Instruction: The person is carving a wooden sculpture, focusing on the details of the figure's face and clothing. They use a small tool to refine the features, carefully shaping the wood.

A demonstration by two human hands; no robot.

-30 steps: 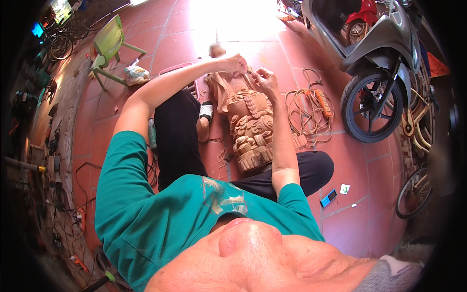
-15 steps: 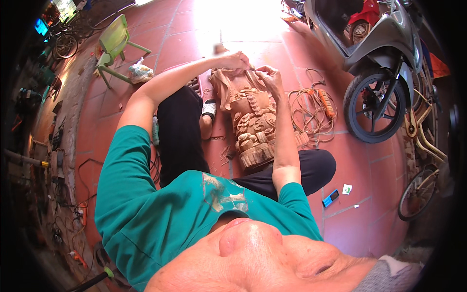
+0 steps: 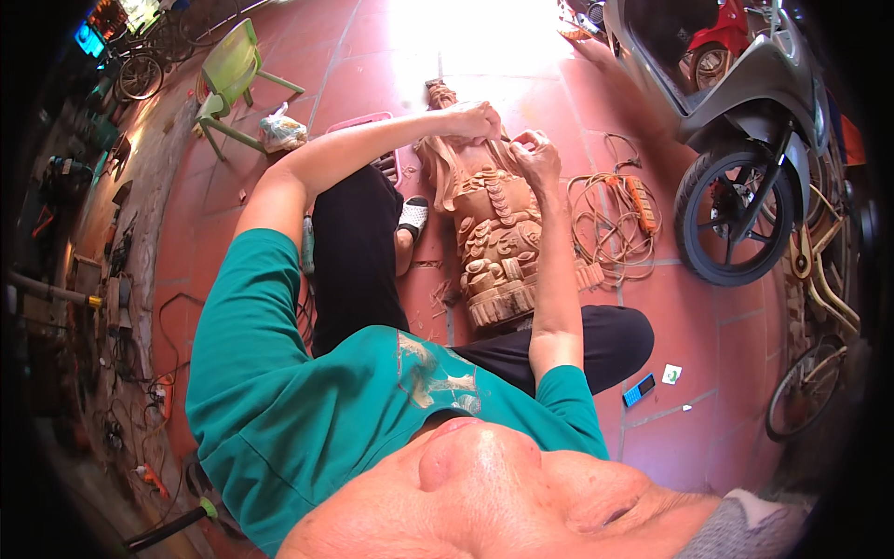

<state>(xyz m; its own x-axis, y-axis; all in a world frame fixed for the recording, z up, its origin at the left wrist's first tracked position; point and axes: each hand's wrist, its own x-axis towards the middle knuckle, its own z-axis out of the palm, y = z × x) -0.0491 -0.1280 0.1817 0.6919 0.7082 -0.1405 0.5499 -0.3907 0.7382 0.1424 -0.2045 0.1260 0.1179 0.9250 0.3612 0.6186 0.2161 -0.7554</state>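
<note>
A carved wooden figure (image 3: 496, 233) lies on the floor before me, its head end (image 3: 441, 94) away from me and its layered base close to my folded leg. Over its upper part, my left hand (image 3: 475, 121) is curled closed. My right hand (image 3: 536, 155), just right of it, is closed with thumb and fingers pinched together. A small dark sliver shows between the two hands; what they hold is too small to make out. My fingers hide part of the carving below them.
Coiled cable with an orange power strip (image 3: 643, 205) lies right of the carving, near a grey motorbike (image 3: 736, 205). A blue phone (image 3: 639, 390) rests by my knee. At left stand a green chair (image 3: 230, 70) and a plastic bag (image 3: 281, 130). A pink plastic frame (image 3: 361, 120) lies beyond my leg.
The whole view has shifted slightly, so the floor things sit further right. Both hands stay over the carving's upper part. The carving's head end shows more clearly past my left hand.
</note>
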